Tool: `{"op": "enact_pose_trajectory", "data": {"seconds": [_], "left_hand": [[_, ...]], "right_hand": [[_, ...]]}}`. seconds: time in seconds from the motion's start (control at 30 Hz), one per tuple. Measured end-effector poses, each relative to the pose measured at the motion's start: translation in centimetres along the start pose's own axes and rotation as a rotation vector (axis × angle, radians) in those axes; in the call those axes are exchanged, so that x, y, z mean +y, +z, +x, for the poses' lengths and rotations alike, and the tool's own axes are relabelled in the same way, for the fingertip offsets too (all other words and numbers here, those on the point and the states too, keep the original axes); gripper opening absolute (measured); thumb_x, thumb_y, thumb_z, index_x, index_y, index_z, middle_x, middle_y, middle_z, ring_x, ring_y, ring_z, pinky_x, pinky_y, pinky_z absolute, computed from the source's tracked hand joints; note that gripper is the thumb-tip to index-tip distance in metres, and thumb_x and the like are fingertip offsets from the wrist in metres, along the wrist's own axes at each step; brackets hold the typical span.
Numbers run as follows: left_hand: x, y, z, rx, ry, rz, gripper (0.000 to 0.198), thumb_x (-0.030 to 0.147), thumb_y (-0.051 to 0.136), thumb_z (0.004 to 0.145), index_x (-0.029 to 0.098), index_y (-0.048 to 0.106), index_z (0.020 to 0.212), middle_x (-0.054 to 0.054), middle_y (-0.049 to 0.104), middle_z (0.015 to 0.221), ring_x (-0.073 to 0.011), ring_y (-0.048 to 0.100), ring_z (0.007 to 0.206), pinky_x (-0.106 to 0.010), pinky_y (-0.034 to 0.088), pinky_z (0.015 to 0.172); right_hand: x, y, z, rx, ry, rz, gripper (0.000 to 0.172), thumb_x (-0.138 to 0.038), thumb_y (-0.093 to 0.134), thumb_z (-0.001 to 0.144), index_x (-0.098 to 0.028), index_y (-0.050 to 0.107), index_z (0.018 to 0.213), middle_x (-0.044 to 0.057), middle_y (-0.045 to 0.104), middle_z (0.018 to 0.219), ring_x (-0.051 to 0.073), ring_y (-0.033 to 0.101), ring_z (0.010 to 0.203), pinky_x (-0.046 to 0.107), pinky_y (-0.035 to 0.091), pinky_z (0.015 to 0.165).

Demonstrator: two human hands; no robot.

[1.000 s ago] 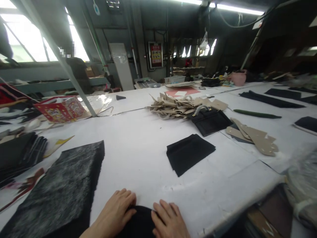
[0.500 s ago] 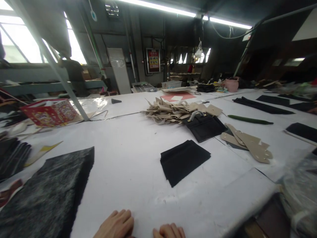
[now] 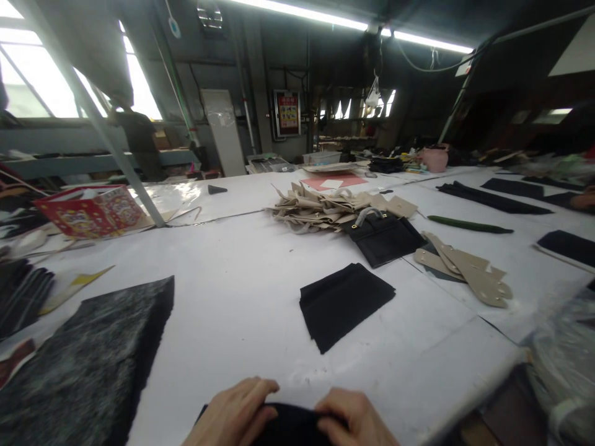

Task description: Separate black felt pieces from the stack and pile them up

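At the bottom edge of the view, a black fabric piece (image 3: 292, 424) bends up between my two hands. My left hand (image 3: 237, 412) grips its left side, fingers curved over it and the thumb near its upper edge. Closed on the right part of the same piece is my right hand (image 3: 353, 418), with thumb and fingers pinching the edge. The lower part of the fabric is cut off by the frame. Farther out on the white table (image 3: 218, 347) lies a small stack of black fabric pieces (image 3: 346, 303).
To the left lies a thick dark grey fabric stack (image 3: 88, 359). Beyond the black stack are a black bag (image 3: 385, 238), a beige heap (image 3: 320, 210) and beige cut pieces (image 3: 469, 266). A slanting pole (image 3: 116, 148) rises beside a red box (image 3: 93, 210). Clear plastic (image 3: 562, 371) hangs at right.
Both hands have come farther up into view. A black fabric piece now shows between them, held by both; before, the hands were lower with no fabric visible in them.
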State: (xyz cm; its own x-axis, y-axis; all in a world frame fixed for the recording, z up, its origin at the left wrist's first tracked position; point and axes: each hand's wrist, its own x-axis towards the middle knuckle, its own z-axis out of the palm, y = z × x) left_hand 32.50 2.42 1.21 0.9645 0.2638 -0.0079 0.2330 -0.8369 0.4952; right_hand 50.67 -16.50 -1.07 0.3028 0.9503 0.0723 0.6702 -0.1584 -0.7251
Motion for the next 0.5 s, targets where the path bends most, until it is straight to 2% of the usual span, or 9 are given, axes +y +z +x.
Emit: {"op": "enact_pose_trajectory", "data": {"seconds": [0.07, 0.13, 0.23, 0.3, 0.37, 0.43, 0.5], "left_hand": [[0.9, -0.3, 3.7, 0.016, -0.031, -0.032, 0.011, 0.027, 0.050, 0.095, 0.027, 0.061, 0.094, 0.001, 0.067, 0.090, -0.0168, 0.065, 0.084, -0.024, 0.046, 0.072], [1.4, -0.3, 8.0, 0.093, -0.071, -0.080, 0.016, 0.028, 0.051, 0.095, 0.024, 0.060, 0.083, 0.000, 0.065, 0.088, -0.0169, 0.063, 0.083, -0.025, 0.046, 0.073], [1.3, 0.0, 14.4, 0.251, -0.094, -0.118, 0.015, 0.028, 0.054, 0.093, 0.022, 0.061, 0.081, -0.004, 0.063, 0.113, -0.0187, 0.060, 0.103, -0.028, 0.045, 0.089], [0.9, 0.4, 18.1, 0.299, -0.144, -0.087, 0.016, 0.027, 0.055, 0.092, 0.021, 0.062, 0.079, -0.006, 0.059, 0.126, -0.0209, 0.057, 0.114, -0.031, 0.043, 0.097], [0.4, 0.8, 20.7, 0.303, -0.196, -0.051, 0.017, 0.027, 0.055, 0.092, 0.020, 0.062, 0.078, -0.008, 0.062, 0.120, -0.0225, 0.058, 0.111, -0.032, 0.043, 0.095], [0.0, 1.1, 22.3, 0.299, -0.224, -0.031, 0.018, 0.029, 0.052, 0.094, 0.019, 0.063, 0.083, -0.009, 0.066, 0.106, -0.0236, 0.061, 0.102, -0.034, 0.045, 0.091], [-0.3, 1.5, 23.0, 0.304, -0.240, -0.014, 0.021, 0.036, 0.051, 0.095, 0.018, 0.063, 0.097, -0.009, 0.066, 0.102, -0.0247, 0.062, 0.099, -0.036, 0.045, 0.087]], "right_hand": [[1.2, -4.4, 2.5, -0.013, 0.122, 0.035, 0.017, -0.017, 0.054, 0.084, -0.024, 0.070, 0.082, -0.003, 0.070, 0.083, 0.015, 0.064, 0.081, 0.023, 0.045, 0.074], [2.8, -8.8, 5.6, -0.044, 0.164, -0.089, 0.016, -0.017, 0.055, 0.083, -0.024, 0.069, 0.081, -0.003, 0.069, 0.082, 0.015, 0.063, 0.081, 0.024, 0.043, 0.073], [6.1, -13.7, 10.7, -0.067, 0.211, -0.357, 0.015, -0.016, 0.058, 0.081, -0.024, 0.070, 0.083, -0.001, 0.070, 0.086, 0.017, 0.063, 0.086, 0.024, 0.041, 0.074], [8.5, -15.7, 13.6, -0.054, 0.255, -0.436, 0.013, -0.014, 0.061, 0.078, -0.023, 0.071, 0.082, 0.001, 0.070, 0.087, 0.018, 0.062, 0.088, 0.025, 0.040, 0.074], [10.7, -16.7, 16.0, -0.039, 0.294, -0.481, 0.013, -0.013, 0.062, 0.077, -0.022, 0.071, 0.082, 0.003, 0.069, 0.088, 0.019, 0.062, 0.089, 0.026, 0.040, 0.074], [12.6, -17.0, 17.6, -0.034, 0.322, -0.522, 0.013, -0.012, 0.062, 0.078, -0.021, 0.071, 0.084, 0.004, 0.068, 0.090, 0.019, 0.061, 0.092, 0.027, 0.040, 0.077], [14.2, -16.9, 18.7, -0.033, 0.340, -0.554, 0.008, -0.016, 0.063, 0.083, -0.019, 0.069, 0.087, 0.005, 0.067, 0.094, 0.019, 0.060, 0.094, 0.029, 0.042, 0.081]]}}
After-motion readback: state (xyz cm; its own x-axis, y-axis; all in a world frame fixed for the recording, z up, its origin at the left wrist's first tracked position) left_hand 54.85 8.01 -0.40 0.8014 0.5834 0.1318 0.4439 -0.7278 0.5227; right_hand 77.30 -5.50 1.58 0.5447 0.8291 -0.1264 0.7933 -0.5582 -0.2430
